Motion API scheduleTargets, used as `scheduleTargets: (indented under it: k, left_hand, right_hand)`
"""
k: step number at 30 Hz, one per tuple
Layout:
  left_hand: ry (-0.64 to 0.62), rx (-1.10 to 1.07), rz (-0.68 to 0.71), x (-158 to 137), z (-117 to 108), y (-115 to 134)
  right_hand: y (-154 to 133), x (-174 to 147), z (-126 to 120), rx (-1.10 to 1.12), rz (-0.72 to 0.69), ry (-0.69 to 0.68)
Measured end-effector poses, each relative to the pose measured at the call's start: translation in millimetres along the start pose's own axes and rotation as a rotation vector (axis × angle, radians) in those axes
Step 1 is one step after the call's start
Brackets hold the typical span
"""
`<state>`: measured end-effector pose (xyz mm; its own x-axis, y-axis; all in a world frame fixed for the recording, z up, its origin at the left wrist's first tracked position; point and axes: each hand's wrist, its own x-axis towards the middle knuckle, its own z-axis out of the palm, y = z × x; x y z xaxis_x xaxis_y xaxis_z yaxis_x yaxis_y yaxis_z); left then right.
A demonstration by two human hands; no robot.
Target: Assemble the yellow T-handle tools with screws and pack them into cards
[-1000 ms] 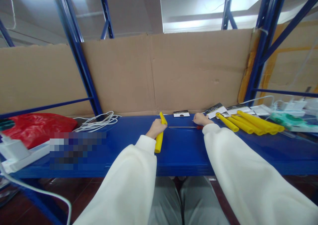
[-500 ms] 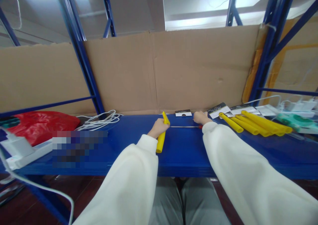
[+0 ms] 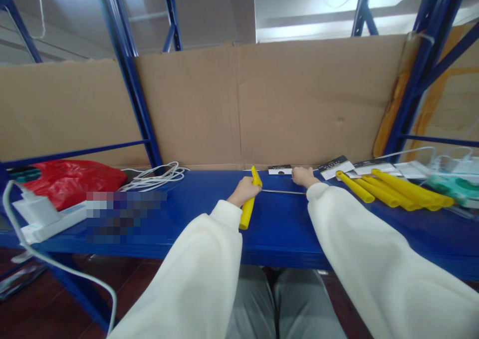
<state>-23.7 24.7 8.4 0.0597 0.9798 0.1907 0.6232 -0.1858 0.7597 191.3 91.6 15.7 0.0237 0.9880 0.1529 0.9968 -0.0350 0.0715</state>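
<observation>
My left hand (image 3: 244, 191) is closed around a yellow tube-like piece (image 3: 246, 215), which stands tilted above the blue tabletop; its narrow bent upper end shows over my fingers. A thin metal shaft (image 3: 283, 191) runs from beside that piece to beneath my right wrist, where its far end is hidden. My right hand (image 3: 304, 176) has its fingers curled together near the back of the table, right beside a small black-and-white card (image 3: 280, 170). What those fingers hold, if anything, is too small to make out.
Several yellow tubes (image 3: 406, 189) lie at the right, beside black-and-white packets (image 3: 336, 167) and a green-and-clear package (image 3: 454, 189). At the left are a coiled white cable (image 3: 160, 178), a red plastic bag (image 3: 75, 181) and a power strip (image 3: 62, 224). Cardboard (image 3: 277, 104) stands behind the table.
The whole view has shifted slightly. Red at the shaft's right end, visible before, is now almost covered by my right sleeve. My left hand keeps its grip on the yellow piece.
</observation>
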Motion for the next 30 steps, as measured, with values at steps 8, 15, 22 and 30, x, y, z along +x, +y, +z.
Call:
scheduleTargets:
  k: [8,15,22,30]
  left_hand:
    - [-0.038,-0.098,0.007,0.9,0.3,-0.9]
    - [-0.061,-0.312,-0.074,-2.5,1.4,3.7]
    - [-0.096,-0.638,-0.245,-4.5,0.7,12.8]
    - [-0.197,-0.758,-0.431,-6.2,-0.5,18.8]
  right_hand:
    - [-3.7,-1.8,-2.2,-0.018,-0.009,-0.021]
    - [-14.4,-18.3,-6.9,-0.040,-0.066,0.117]
    - [-29.4,-35.0,-12.7,-0.056,-0.209,0.232]
    - [-26.2,-37.1,-11.7,-0.047,-0.205,0.201]
